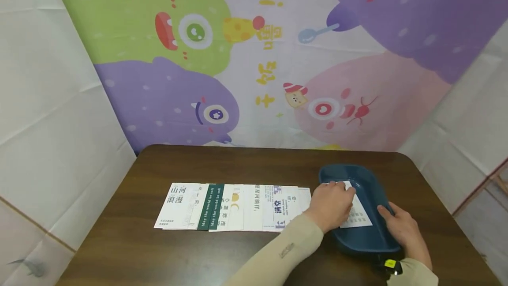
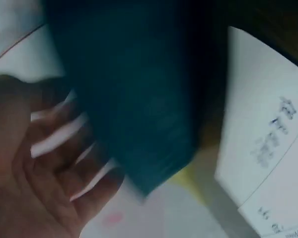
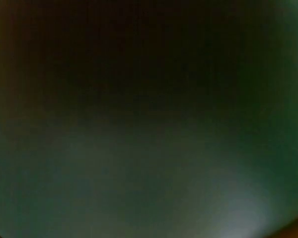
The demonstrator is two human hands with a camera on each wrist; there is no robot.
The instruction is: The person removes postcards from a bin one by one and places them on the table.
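In the head view, a dark blue plastic tray (image 1: 359,244) sits at the right of the table. A white printed card (image 1: 359,215) lies in it. My left hand (image 1: 331,206) bends over the tray, its curled fingers gripping the card near its upper edge. My right hand (image 1: 406,231) holds the tray's right side, thumb at the rim. Left of the tray, overlapping cards (image 1: 250,208) run in a row, mostly white, with dark green ones (image 1: 210,206) among them. The left wrist view is blurred, showing a hand (image 2: 54,158) beside a dark blue shape. The right wrist view is dark, without clear detail.
A brown wooden table (image 1: 178,255) with rounded far corners holds everything. Behind it hangs a cloth (image 1: 262,131) printed with cartoon monsters, and white sheets (image 1: 67,100) hang at both sides. A small black device (image 1: 393,267) with a yellow label is on the right wrist.
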